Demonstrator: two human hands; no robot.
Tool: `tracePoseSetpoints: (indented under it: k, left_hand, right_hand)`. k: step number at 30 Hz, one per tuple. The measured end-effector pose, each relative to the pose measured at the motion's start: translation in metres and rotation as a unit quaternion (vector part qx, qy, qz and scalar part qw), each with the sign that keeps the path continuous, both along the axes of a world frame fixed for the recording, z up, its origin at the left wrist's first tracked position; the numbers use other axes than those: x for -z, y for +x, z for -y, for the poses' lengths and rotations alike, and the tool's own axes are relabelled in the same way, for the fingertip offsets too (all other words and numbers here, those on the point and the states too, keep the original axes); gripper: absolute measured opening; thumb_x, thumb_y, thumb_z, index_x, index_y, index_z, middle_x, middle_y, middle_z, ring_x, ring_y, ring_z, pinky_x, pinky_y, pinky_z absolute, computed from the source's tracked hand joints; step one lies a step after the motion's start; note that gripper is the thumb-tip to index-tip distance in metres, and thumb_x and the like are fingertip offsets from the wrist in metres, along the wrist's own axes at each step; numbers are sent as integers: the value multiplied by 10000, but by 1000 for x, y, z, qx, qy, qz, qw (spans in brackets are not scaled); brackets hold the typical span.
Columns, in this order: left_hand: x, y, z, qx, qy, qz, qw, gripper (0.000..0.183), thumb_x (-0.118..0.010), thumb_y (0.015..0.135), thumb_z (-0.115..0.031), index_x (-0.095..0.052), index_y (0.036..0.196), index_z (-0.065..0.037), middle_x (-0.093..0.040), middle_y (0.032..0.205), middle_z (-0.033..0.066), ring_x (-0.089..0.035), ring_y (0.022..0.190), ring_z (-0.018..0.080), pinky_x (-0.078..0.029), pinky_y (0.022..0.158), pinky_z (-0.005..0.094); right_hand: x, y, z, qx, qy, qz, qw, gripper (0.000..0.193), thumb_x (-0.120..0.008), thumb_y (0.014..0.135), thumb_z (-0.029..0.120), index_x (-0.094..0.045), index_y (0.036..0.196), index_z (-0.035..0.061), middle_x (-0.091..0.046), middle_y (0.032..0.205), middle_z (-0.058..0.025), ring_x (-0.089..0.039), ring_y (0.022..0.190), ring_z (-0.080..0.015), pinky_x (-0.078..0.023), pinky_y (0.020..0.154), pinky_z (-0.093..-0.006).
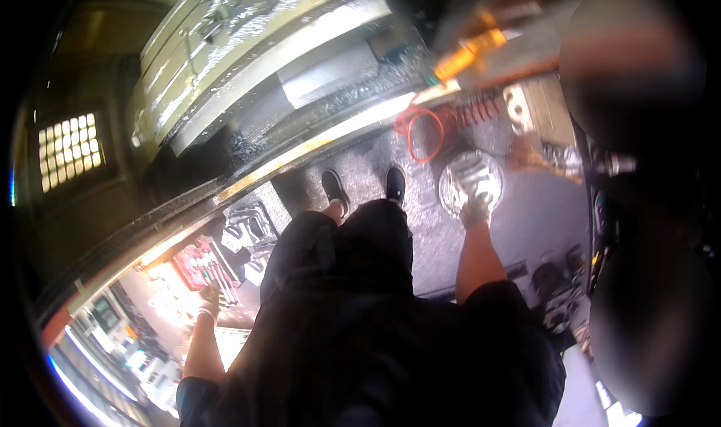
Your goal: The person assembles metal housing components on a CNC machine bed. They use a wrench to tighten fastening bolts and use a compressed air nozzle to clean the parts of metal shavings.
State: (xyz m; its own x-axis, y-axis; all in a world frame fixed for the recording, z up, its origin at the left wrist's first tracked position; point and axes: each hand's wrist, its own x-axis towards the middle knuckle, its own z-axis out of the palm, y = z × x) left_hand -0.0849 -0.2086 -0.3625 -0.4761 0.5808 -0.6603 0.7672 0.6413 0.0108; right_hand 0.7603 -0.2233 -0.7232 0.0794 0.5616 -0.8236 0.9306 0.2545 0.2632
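My right hand (476, 211), in a pale glove, reaches over a round, shiny, silvery container (451, 185) on the right. Glare and blur hide its fingers, so I cannot make out whether it grips anything there. On the left, my left hand (209, 299), also in a pale glove, is beside a red tray (189, 265) with several long, thin tools in it. Its fingers are too blurred to read. Close to that tray lies a cluster of grey and white metal parts (248, 228).
A large machine bed (248, 74) with wet, shiny surfaces fills the far side behind a long ledge (330, 134). A red coiled hose (426, 135) hangs near the round container. Farther back is an orange-yellow tool (469, 55); a brush-like thing (529, 156) lies at right.
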Motion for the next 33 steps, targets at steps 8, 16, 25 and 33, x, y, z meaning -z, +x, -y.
tracePoseSetpoints:
  k: [8,16,25,33]
  left_hand:
    - [68,25,3,-57,-26,36,997,465,-505,1031,-396,-732,992,7,-709,710,118,-681,565,206,-549,545,383]
    - [204,19,-49,-148,-28,116,982,549,-585,1004,-455,-673,1195,52,-716,1123,242,-673,1116,319,-485,1007,418]
    - [209,59,-63,-409,92,281,863,839,-631,986,-531,-429,1481,116,-585,1427,255,-576,1302,327,-427,1116,367]
    - [151,156,92,-383,-25,155,910,666,-594,961,-547,-658,1281,34,-708,1236,228,-661,1199,335,-474,1040,385]
  right_hand:
    - [-19,-18,-9,848,13,-203,490,651,-476,953,735,-631,1074,114,-680,833,-95,-581,592,-236,-439,500,-387]
    - [-195,-152,-423,-163,321,-264,895,82,-712,829,195,-695,848,117,-730,886,-111,-715,835,-284,-528,673,-435]
    - [-435,-330,-862,-30,337,-429,838,542,-737,920,295,-589,1377,45,-686,1273,-141,-663,1154,-258,-531,976,-358]
    - [-403,-392,-921,26,217,-258,941,691,-790,878,344,-535,1486,134,-590,1445,-93,-529,1343,-286,-389,1156,-435]
